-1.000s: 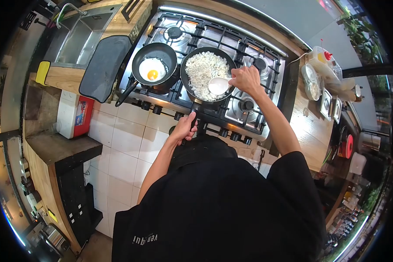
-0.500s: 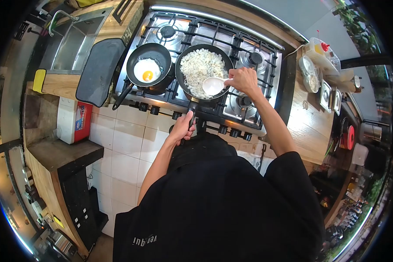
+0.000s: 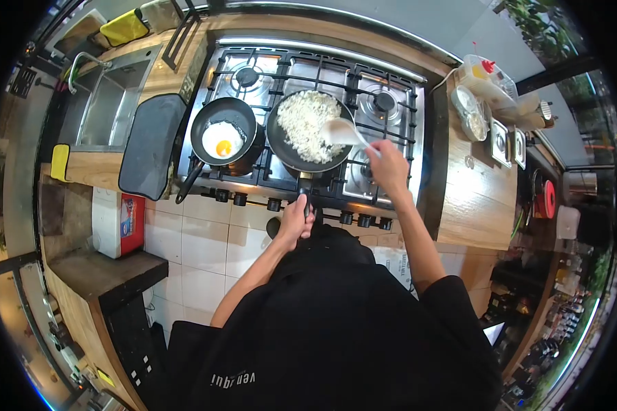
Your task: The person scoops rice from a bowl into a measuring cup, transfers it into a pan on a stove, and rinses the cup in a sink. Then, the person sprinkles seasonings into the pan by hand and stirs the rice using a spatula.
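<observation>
My left hand [image 3: 297, 220] is wrapped round the black handle of a frying pan [image 3: 281, 149] on the stove. Cooked white rice [image 3: 307, 122] lies mostly in the far and left part of that pan. In my right hand [image 3: 389, 166] is a pale spoon [image 3: 341, 131], its broad bowl at the right edge of the rice. To the left, a smaller frying pan [image 3: 206, 123] holds a fried egg [image 3: 222, 141] with a yellow yolk; neither hand touches it.
The gas stove [image 3: 384, 103] has black grates and front knobs [image 3: 273, 204]. A sink [image 3: 110, 103] and a dark grey mat [image 3: 152, 144] are at left. On the right counter [image 3: 476, 205] stand metal containers [image 3: 500, 142] and a clear bin with bottles [image 3: 488, 77].
The rice has shifted toward the far left of its pan, baring the near side. The spoon has tilted and moved up across the rice. The whole view has shifted slightly.
</observation>
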The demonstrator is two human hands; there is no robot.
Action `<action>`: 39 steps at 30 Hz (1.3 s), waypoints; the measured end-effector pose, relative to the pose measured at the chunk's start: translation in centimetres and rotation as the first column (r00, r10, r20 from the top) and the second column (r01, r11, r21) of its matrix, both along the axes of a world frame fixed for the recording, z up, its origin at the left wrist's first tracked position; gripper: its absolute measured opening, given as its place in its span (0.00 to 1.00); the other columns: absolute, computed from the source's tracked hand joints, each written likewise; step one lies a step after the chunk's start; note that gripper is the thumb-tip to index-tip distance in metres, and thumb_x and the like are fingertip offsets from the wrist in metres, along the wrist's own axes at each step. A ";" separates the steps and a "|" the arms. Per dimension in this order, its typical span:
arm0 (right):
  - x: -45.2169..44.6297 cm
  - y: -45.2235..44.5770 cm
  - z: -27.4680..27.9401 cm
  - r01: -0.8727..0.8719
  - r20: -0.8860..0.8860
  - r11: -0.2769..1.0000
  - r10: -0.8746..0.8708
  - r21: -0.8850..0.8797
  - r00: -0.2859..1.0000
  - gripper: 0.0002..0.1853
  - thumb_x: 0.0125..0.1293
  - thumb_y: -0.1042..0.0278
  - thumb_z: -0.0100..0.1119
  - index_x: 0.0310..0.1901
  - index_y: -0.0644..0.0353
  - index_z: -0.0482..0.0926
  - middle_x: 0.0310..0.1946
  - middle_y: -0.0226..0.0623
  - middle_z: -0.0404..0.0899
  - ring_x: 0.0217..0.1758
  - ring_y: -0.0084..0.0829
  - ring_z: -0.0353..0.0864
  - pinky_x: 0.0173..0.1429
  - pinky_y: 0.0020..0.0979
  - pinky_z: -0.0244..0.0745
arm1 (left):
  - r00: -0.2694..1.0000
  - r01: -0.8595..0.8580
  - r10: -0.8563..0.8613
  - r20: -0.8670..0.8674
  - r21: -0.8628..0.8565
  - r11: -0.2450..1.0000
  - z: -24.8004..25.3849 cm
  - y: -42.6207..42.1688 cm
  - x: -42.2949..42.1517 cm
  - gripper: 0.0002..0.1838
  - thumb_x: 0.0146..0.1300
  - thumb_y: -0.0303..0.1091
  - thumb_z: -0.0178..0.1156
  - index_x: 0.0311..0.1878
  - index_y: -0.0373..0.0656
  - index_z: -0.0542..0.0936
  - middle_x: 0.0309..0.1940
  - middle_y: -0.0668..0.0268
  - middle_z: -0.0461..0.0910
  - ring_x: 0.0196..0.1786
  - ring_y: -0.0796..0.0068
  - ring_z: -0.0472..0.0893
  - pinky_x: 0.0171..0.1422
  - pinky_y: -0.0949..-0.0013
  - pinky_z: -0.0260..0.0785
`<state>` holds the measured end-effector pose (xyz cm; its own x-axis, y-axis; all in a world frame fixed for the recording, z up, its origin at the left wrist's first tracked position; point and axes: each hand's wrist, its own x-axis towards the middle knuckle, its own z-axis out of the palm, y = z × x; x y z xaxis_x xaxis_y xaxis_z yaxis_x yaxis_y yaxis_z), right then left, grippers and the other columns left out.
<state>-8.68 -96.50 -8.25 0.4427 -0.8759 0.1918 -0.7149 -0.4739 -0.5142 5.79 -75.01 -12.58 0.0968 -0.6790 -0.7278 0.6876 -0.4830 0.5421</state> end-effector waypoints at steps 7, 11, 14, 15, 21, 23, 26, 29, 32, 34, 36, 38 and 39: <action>4.0 -1.4 2.6 -0.267 -0.094 0.925 0.250 -0.271 0.964 0.04 0.54 0.66 0.65 0.26 0.52 0.80 0.27 0.29 0.77 0.30 0.35 0.78 0.34 0.37 0.65 | 0.998 -0.038 0.044 0.052 -0.109 0.993 4.8 -3.7 1.6 0.22 0.74 0.55 0.41 0.36 0.44 0.67 0.17 0.73 0.63 0.13 0.86 0.59 0.14 0.78 0.49; 6.3 -4.4 6.6 -0.135 0.031 0.865 0.171 -0.483 0.985 0.04 0.56 0.66 0.63 0.26 0.52 0.79 0.27 0.27 0.77 0.31 0.34 0.78 0.34 0.38 0.62 | 0.983 0.036 0.007 0.181 -0.233 0.972 4.2 -3.2 2.4 0.22 0.74 0.55 0.41 0.36 0.43 0.67 0.17 0.72 0.63 0.13 0.85 0.59 0.13 0.78 0.49; 5.2 -1.2 5.9 -0.108 0.093 0.908 0.159 -0.405 0.983 0.03 0.57 0.66 0.63 0.27 0.52 0.80 0.26 0.27 0.77 0.32 0.32 0.78 0.34 0.37 0.62 | 0.980 0.071 -0.029 0.197 -0.209 0.975 2.9 0.3 1.6 0.22 0.74 0.55 0.41 0.37 0.44 0.68 0.17 0.72 0.64 0.13 0.85 0.59 0.13 0.77 0.50; 4.4 0.5 5.2 -0.136 0.059 0.918 0.170 -0.373 0.984 0.03 0.56 0.67 0.63 0.27 0.52 0.80 0.26 0.27 0.77 0.31 0.32 0.78 0.34 0.37 0.63 | 0.991 0.053 -0.034 0.132 -0.142 0.988 3.2 1.4 1.0 0.22 0.74 0.55 0.40 0.37 0.44 0.68 0.17 0.72 0.64 0.13 0.85 0.59 0.13 0.77 0.50; 1.9 2.6 2.7 -0.274 -0.119 0.934 0.252 -0.228 0.960 0.03 0.54 0.68 0.62 0.25 0.53 0.81 0.26 0.29 0.78 0.30 0.35 0.79 0.35 0.39 0.66 | 0.999 -0.013 0.016 0.036 -0.082 0.997 4.4 0.7 1.1 0.21 0.74 0.54 0.41 0.36 0.45 0.67 0.17 0.73 0.64 0.13 0.85 0.59 0.14 0.77 0.51; 3.0 -0.3 3.5 -0.248 -0.116 0.926 0.224 -0.284 0.968 0.03 0.54 0.68 0.61 0.25 0.54 0.81 0.26 0.30 0.79 0.30 0.37 0.80 0.34 0.39 0.68 | 0.998 -0.001 0.011 0.069 -0.141 0.990 5.7 -0.4 1.4 0.22 0.74 0.54 0.40 0.37 0.44 0.67 0.17 0.73 0.64 0.13 0.85 0.60 0.14 0.78 0.52; 4.6 -3.7 6.2 -0.129 0.064 0.869 0.181 -0.477 0.981 0.04 0.55 0.67 0.62 0.26 0.54 0.81 0.26 0.31 0.79 0.30 0.37 0.79 0.33 0.38 0.69 | 0.993 0.008 0.021 0.116 -0.253 0.968 6.6 -0.8 1.5 0.22 0.74 0.54 0.40 0.37 0.43 0.68 0.17 0.72 0.64 0.13 0.85 0.60 0.13 0.78 0.52; 3.6 -1.9 6.2 -0.100 0.083 0.906 0.146 -0.411 0.986 0.04 0.55 0.66 0.63 0.27 0.54 0.81 0.25 0.30 0.79 0.29 0.38 0.79 0.32 0.38 0.68 | 0.994 0.037 -0.009 0.106 -0.264 0.964 2.7 2.5 1.1 0.22 0.74 0.54 0.41 0.38 0.43 0.68 0.17 0.72 0.64 0.13 0.84 0.60 0.13 0.77 0.52; 2.1 3.6 4.2 -0.225 0.079 0.937 0.254 -0.267 0.964 0.03 0.54 0.67 0.62 0.26 0.54 0.81 0.24 0.32 0.78 0.27 0.41 0.78 0.30 0.41 0.68 | 0.997 0.044 -0.033 0.069 -0.159 0.986 1.8 4.4 1.1 0.21 0.74 0.53 0.41 0.38 0.43 0.67 0.17 0.72 0.64 0.13 0.84 0.60 0.13 0.77 0.52; 1.9 5.5 1.4 -0.268 0.091 0.941 0.291 -0.205 0.952 0.03 0.54 0.68 0.62 0.25 0.54 0.81 0.24 0.33 0.77 0.26 0.41 0.78 0.30 0.41 0.68 | 0.999 0.027 -0.025 0.023 -0.101 0.995 1.5 5.6 0.4 0.21 0.74 0.53 0.42 0.38 0.43 0.67 0.18 0.72 0.64 0.13 0.84 0.61 0.13 0.77 0.52; 2.9 5.1 -0.3 -0.289 0.121 0.941 0.312 -0.174 0.942 0.03 0.53 0.68 0.61 0.25 0.54 0.81 0.24 0.34 0.77 0.26 0.42 0.78 0.30 0.41 0.67 | 0.998 0.034 -0.030 0.046 -0.096 0.995 1.5 4.5 0.6 0.20 0.74 0.52 0.43 0.39 0.43 0.67 0.18 0.72 0.64 0.13 0.84 0.61 0.13 0.77 0.52; 4.4 2.2 -0.2 -0.276 0.002 0.936 0.283 -0.220 0.959 0.04 0.54 0.70 0.60 0.24 0.55 0.81 0.26 0.34 0.78 0.27 0.41 0.78 0.33 0.41 0.67 | 0.997 0.043 -0.033 0.070 -0.136 0.990 3.2 2.7 0.9 0.18 0.74 0.50 0.44 0.39 0.43 0.67 0.18 0.72 0.64 0.13 0.84 0.60 0.13 0.76 0.52; 5.5 0.4 1.2 -0.232 0.003 0.928 0.244 -0.293 0.970 0.04 0.54 0.71 0.59 0.25 0.55 0.81 0.26 0.33 0.78 0.27 0.41 0.78 0.34 0.41 0.67 | 0.995 0.031 -0.014 0.096 -0.176 0.984 4.0 1.7 1.1 0.18 0.74 0.49 0.43 0.39 0.43 0.67 0.18 0.71 0.64 0.13 0.84 0.60 0.13 0.76 0.52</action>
